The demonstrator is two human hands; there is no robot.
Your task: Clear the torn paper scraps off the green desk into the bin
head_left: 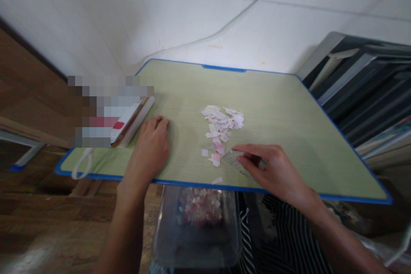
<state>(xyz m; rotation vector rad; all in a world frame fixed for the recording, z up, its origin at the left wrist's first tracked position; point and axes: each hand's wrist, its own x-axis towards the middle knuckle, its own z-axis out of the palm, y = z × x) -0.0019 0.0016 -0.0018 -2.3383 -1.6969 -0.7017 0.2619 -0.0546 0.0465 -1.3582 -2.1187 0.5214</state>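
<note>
My right hand (272, 171) pinched a small clear plastic ruler (233, 159) flat on the green blue-edged tabletop (289, 115), its long axis pointing left at the pink-and-white paper scraps (221, 126) just beyond. My left hand (150, 147) rested flat, empty.

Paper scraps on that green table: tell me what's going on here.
A person sits at a pale green, blue-edged table. The right hand holds a small clear plastic piece flat against the near end of a pile of pink and white paper scraps. The left hand rests palm down on the table. Below the near edge, a clear plastic container already holds similar scraps.
</note>
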